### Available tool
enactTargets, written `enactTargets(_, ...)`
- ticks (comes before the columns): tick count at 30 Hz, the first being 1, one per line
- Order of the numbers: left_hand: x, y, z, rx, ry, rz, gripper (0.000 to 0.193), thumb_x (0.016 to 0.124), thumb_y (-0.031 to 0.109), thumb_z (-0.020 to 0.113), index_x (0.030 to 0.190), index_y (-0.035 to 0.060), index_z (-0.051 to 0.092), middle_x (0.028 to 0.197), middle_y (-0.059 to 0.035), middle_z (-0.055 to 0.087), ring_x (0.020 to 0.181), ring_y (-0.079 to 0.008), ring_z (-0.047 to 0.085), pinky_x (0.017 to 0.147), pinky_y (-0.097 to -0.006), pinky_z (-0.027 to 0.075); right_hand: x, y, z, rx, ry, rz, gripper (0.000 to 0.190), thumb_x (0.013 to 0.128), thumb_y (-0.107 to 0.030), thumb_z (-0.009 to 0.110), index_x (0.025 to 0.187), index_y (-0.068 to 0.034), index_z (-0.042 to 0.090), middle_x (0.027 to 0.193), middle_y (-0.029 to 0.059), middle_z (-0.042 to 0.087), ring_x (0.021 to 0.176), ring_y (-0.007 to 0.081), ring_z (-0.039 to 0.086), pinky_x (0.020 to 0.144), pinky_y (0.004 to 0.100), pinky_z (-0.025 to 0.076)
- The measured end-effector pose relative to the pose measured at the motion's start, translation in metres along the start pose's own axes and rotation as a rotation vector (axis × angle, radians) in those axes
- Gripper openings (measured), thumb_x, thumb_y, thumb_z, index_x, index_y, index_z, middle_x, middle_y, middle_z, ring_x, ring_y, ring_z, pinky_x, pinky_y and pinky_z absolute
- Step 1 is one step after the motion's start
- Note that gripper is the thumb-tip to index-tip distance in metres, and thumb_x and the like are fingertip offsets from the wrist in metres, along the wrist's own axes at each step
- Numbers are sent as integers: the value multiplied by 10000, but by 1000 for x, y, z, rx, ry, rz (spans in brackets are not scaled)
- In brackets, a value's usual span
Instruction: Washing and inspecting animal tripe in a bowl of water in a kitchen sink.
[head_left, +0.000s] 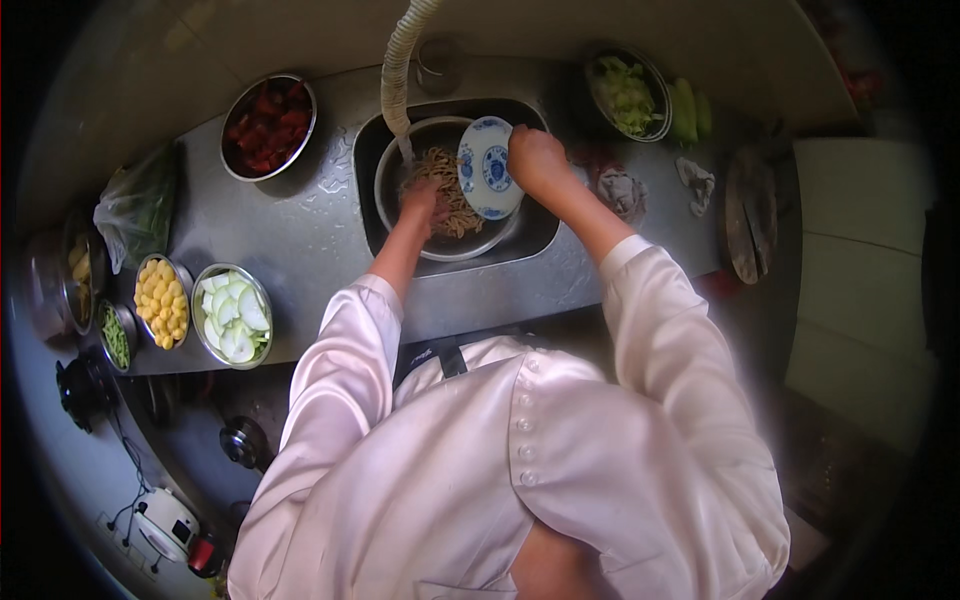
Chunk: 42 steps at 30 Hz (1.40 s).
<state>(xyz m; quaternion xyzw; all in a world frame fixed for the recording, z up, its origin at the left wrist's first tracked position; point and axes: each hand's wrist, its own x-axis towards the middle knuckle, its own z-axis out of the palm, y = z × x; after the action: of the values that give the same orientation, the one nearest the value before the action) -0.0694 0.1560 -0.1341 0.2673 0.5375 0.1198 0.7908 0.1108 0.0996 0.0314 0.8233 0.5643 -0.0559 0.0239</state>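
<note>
My right hand (538, 161) grips the rim of a white plate with blue floral patterns (487, 166). The plate is tilted over a round metal basin (480, 251) in the sink (551, 225). Brown, thin strips of food (454, 214) lie in the basin, just beside and partly behind the plate. Among these strips is my left hand (421, 201), its fingers partly hidden, so I cannot tell whether they hold any. A ribbed hose (400, 75) hangs over the basin's left side, and what looks like water runs from its end.
Left on the steel counter (315, 225) stand bowls of red pieces (268, 127), yellow balls (161, 304), pale green slices (232, 315) and chopped green pieces (115, 337), plus a plastic bag (139, 206). At right are a bowl of leafy greens (626, 94), a crumpled cloth (696, 184) and a round wooden board (750, 217).
</note>
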Motion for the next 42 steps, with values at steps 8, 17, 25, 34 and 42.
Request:
enactTargets(8, 27, -22, -17, -159, -239, -75, 388, 895, 196, 577, 1241, 58, 468, 1127, -157, 606, 929, -333, 640, 735, -469, 552, 9, 7, 12, 464, -437, 326, 315, 787, -61, 535, 1067, 77, 582, 801, 234, 666, 662, 332, 683, 596, 395, 567)
enactTargets(17, -19, 18, -29, 124, 101, 73, 486, 763, -78, 493, 1226, 70, 494, 1079, -129, 605, 940, -310, 627, 762, -489, 544, -11, 12, 98, 1221, -524, 599, 301, 858, 8, 461, 1155, 34, 508, 764, 193, 631, 505, 264, 624, 469, 419, 564)
enactTargets(25, -18, 13, -57, 156, 207, 413, 527, 739, -125, 521, 1228, 68, 493, 1082, -114, 603, 911, -269, 634, 673, -410, 568, -5, -20, 130, 1280, -530, 670, 332, 867, -32, 507, 1197, -59, 524, 809, 129, 629, 531, 218, 602, 467, 384, 547)
enactTargets(34, 6, 6, -59, -491, 82, 158, 470, 885, -107, 421, 1327, 53, 413, 1257, -169, 535, 1134, -328, 548, 968, -474, 455, 13, -26, 112, 1238, -285, 604, 402, 804, 32, 580, 1202, 1, 535, 1030, 167, 630, 875, 300, 658, 556, 406, 603)
enactTargets(42, 17, 33, -30, -574, -44, 187, 488, 905, -58, 387, 1373, 78, 361, 1366, -147, 447, 1241, -336, 456, 1057, -529, 342, 18, -7, 95, 1176, -233, 561, 364, 805, 31, 577, 1166, 26, 536, 1067, 186, 613, 831, 316, 672, 562, 407, 612)
